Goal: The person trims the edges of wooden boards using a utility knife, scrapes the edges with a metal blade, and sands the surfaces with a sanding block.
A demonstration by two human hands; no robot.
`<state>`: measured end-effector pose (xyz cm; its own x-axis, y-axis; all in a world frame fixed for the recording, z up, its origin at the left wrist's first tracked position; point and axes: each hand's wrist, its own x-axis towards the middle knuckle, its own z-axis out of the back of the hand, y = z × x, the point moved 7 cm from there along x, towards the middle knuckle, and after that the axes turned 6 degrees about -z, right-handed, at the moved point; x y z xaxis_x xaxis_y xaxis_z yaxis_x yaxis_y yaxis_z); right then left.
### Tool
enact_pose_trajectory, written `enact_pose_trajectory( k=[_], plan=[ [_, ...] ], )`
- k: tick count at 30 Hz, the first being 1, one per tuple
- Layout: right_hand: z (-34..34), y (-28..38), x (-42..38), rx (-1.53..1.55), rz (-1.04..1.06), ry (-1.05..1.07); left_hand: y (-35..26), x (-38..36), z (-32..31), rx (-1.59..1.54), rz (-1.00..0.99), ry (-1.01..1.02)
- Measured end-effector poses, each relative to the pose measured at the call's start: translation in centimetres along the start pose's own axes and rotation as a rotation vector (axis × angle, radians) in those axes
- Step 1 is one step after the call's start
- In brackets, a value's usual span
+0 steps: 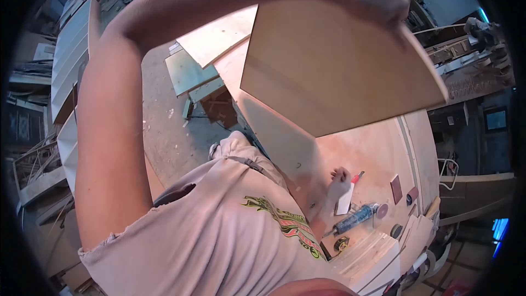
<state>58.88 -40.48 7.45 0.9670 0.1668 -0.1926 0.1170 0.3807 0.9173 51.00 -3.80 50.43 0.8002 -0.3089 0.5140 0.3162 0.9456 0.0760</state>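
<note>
A large thin brown board [334,71] is raised at a tilt above the workbench, its shadow falling on the surface below. My left hand [386,0], smeared by motion, grips the board at its far upper edge, with the forearm arched across the top of the view. Lower down, my right hand [340,180] is over the bench with its fingers curled; what is in them, if anything, cannot be made out. Right beside it are a red-handled tool [358,177] and a white strip [343,201]. A blue power grinder [353,218] lies just below that hand.
On the workbench [361,151] are a dark red sanding sheet [396,188], a tape measure [342,243] and stacked wood strips [364,257]. Pale plywood sheets [213,35] lie at its far end. Wood pieces [192,71] stand on the dusty floor [172,137].
</note>
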Motion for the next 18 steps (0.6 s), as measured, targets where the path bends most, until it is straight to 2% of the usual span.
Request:
enact_pose_trajectory(
  k=[1,2,4,5,7,11,13,14,16,18],
  plan=[
    [-1.9,-0.9,0.4,0.044,-0.016,0.155,1.8,0.9,1.1,0.012,0.078,0.03],
    [-3.6,0.1,-0.1,0.054,-0.013,0.156,2.9,0.9,2.2,0.009,0.113,0.041],
    [-9.1,0.8,-2.3,0.34,-0.215,0.345,4.8,0.5,4.4,-0.008,0.164,0.036],
    [-10.8,1.5,-2.4,0.365,-0.211,0.346,5.3,0.1,5.6,-0.015,0.177,0.031],
    [-15.1,4.0,-3.2,0.718,-0.246,0.459,6.4,-0.7,7.4,-0.044,0.2,0.035],
    [-14.1,11.0,-2.7,0.874,-0.011,0.228,7.7,-2.3,10.1,-0.107,0.223,0.05],
    [-12.0,12.9,-2.4,0.58,0.298,0.056,8.0,-3.3,10.5,-0.157,0.223,0.059],
    [-11.6,13.3,-2.3,0.579,0.294,0.054,8.3,-3.6,10.7,-0.185,0.223,0.061],
    [-10.4,14.2,-3.0,0.95,-0.033,0.017,8.9,-4.4,10.6,-0.245,0.221,0.058],
    [-9.1,14.4,-3.4,0.883,0.012,-0.013,9.7,-4.9,10.0,-0.317,0.214,0.056]
  ],
)
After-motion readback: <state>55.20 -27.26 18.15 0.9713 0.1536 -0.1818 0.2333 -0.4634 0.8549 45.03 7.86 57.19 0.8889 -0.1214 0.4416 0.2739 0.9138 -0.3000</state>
